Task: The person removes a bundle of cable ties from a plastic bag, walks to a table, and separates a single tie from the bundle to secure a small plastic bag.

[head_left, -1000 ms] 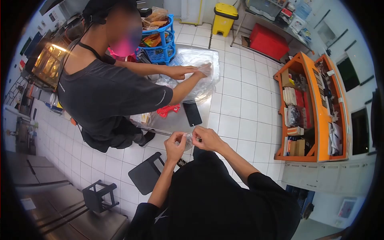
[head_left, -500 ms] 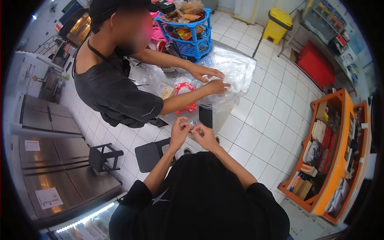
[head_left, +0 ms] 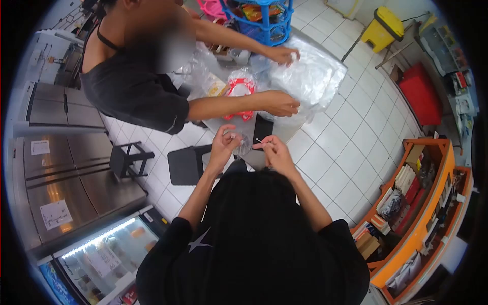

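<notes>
In my left hand [head_left: 224,146], near the table's front edge, is a small clear plastic bag [head_left: 244,144], pinched between the fingers. Just right of it, my right hand [head_left: 276,151] pinches a small thin white item [head_left: 260,141] too small to identify. A black flat object [head_left: 263,131] lies on the metal table [head_left: 254,159] beyond my hands. Behind it is a red and white item [head_left: 241,90]. A pile of clear plastic bags [head_left: 310,71] covers the table's far right part.
A co-worker [head_left: 132,86] leans over the table from the left, both hands on the plastic bags. A blue rack [head_left: 264,30] stands behind. Black stools [head_left: 185,166] are at left, an orange shelf [head_left: 422,223] at right, a yellow bin [head_left: 381,30] at the back.
My hands have moved apart; the clear bag stays with the left, and a thin white item now shows in the right. The co-worker's hands have spread apart over the plastic. The view has shifted.
</notes>
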A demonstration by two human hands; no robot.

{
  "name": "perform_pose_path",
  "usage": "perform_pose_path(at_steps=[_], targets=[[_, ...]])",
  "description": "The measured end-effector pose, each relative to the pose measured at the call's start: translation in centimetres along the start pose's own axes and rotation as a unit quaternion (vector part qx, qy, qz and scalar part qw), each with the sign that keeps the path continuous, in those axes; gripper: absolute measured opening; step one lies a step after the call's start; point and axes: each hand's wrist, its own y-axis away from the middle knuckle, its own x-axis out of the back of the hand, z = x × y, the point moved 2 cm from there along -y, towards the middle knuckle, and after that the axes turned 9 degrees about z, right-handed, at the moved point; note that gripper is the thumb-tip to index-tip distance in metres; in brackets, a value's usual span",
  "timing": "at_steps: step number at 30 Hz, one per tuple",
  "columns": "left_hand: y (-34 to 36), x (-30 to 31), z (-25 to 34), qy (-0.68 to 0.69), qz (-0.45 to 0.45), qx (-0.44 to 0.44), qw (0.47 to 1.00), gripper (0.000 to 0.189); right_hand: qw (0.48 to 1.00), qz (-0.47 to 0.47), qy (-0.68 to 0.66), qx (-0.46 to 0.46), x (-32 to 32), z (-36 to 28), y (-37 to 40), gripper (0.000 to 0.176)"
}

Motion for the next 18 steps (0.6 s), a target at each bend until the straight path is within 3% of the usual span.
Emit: perform_pose_path(at_steps=[3, 4, 11, 14, 16, 18], targets=[[-0.4, 0.1, -0.3, 0.012, -0.049, 0.029, 0.998, 0.038, 0.996, -0.033, 0.02, -0.081, 0.8, -0.3, -0.2, 0.012], [-0.4, 0.1, -0.4, 0.032, -0.078, 0.042, 0.996, 0.039, 0.997, -0.022, 0.046, -0.05, 0.4, -0.1, -0.3, 0.012], [-1.2, -0.1, -0.3, -0.014, -0.175, 0.027, 0.984, 0.058, 0.996, -0.001, 0.047, -0.075, -2.4, 0.2, -0.6, 0.015], [-1.3, -0.5, 0.5, -0.027, -0.18, 0.044, 0.982, 0.062, 0.999, 0.02, 0.041, -0.031, -3.1, 1.3, -0.9, 0.016], [-1.6, -0.2, 0.2, -0.036, -0.182, 0.04, 0.982, 0.059, 0.993, 0.005, 0.006, -0.116, -3.5, 0.1, -0.7, 0.018], [-1.8, -0.1, 0.4, -0.043, -0.183, 0.034, 0.982, 0.056, 0.989, 0.007, -0.045, -0.141, -3.5, 1.0, -0.9, 0.019]])
